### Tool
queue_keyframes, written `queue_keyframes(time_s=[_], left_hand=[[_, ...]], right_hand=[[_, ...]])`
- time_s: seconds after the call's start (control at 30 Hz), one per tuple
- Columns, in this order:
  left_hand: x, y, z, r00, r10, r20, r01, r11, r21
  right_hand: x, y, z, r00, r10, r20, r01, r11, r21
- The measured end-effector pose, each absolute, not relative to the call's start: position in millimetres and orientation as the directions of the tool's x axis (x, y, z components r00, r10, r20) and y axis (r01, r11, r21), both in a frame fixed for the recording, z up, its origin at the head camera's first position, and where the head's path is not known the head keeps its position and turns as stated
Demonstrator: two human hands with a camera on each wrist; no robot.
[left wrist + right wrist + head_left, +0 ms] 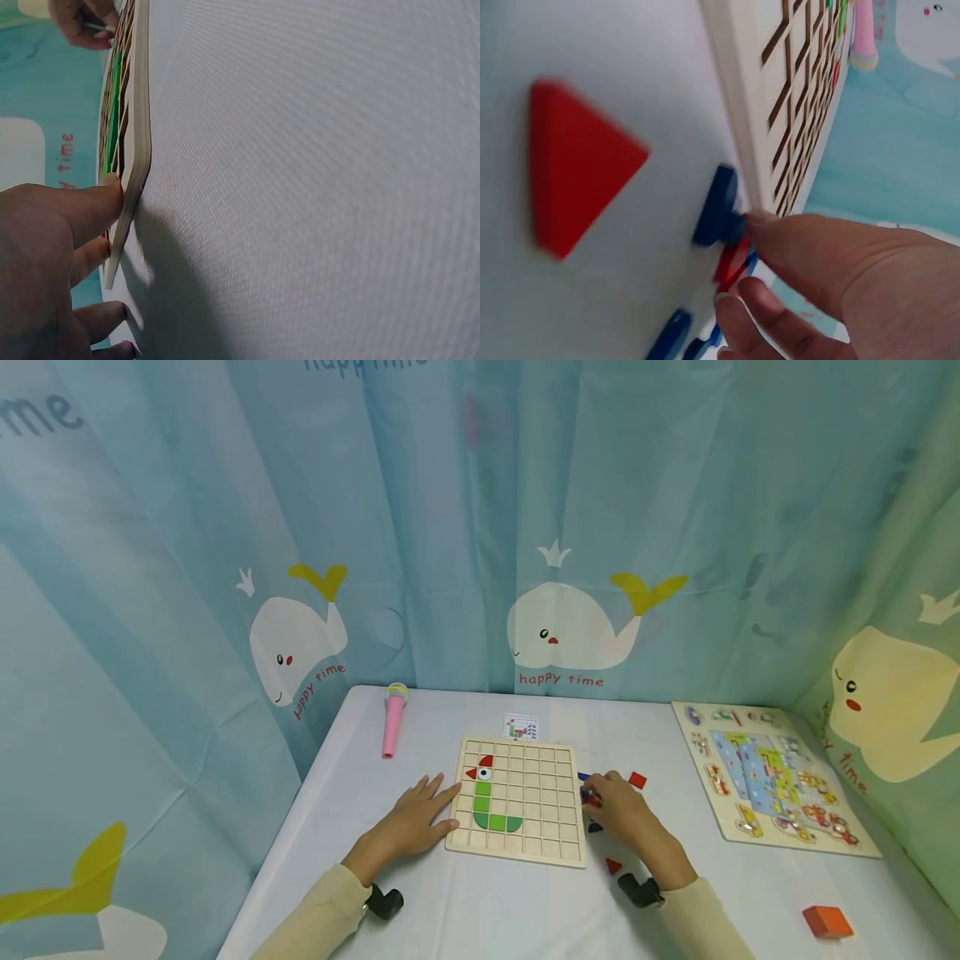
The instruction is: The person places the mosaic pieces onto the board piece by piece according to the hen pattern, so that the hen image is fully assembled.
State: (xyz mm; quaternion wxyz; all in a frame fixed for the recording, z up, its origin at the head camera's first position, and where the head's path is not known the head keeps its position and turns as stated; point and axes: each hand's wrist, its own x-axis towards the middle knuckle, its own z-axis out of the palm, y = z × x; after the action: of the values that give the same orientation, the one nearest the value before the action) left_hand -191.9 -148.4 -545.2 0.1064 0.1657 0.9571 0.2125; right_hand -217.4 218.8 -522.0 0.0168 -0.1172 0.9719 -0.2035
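A wooden grid board (542, 802) lies on the white table. On its left part, green tiles (482, 797), red tiles and a round eye tile (484, 773) form a bird-like figure. My left hand (414, 817) rests at the board's left edge, fingers spread, thumb touching the rim. Beyond the right edge, my right hand (621, 810) bends its thumb and fingers around a small red piece (731, 264) among blue pieces (717, 204); I cannot tell whether it is pinched. A red triangular piece (581, 169) lies nearer me.
Behind the board lies a small picture card (521, 727). A pink toy microphone (393, 722) is at the back left. A picture puzzle board (772, 777) and an orange block (827, 922) lie at the right. A red square piece (637, 780) sits beyond the right hand.
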Motion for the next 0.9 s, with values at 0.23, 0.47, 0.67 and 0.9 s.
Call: queue_keyframes(time_s=[0.23, 0.47, 0.67, 0.9], left_hand=[[-192.4, -149.0, -547.1, -0.922, 0.365, -0.128, 0.278, 0.856, 0.436], [-192.6, -148.5, -547.2, -0.922, 0.366, -0.124, 0.282, 0.856, 0.434], [-192.7, -149.0, -547.2, -0.922, 0.365, -0.126, 0.280, 0.857, 0.433], [-192.9, -149.0, -547.2, -0.922, 0.367, -0.127, 0.283, 0.858, 0.428]], right_hand=[[-219.5, 226.8, -525.4, -0.980, -0.195, -0.027, -0.169, 0.903, -0.396], [-217.3, 231.1, -526.6, -0.984, -0.167, -0.065, -0.130, 0.916, -0.380], [-213.5, 230.9, -522.4, -0.980, -0.179, -0.083, -0.129, 0.898, -0.420], [-210.6, 230.9, -520.8, -0.976, -0.213, -0.052, -0.169, 0.883, -0.438]])
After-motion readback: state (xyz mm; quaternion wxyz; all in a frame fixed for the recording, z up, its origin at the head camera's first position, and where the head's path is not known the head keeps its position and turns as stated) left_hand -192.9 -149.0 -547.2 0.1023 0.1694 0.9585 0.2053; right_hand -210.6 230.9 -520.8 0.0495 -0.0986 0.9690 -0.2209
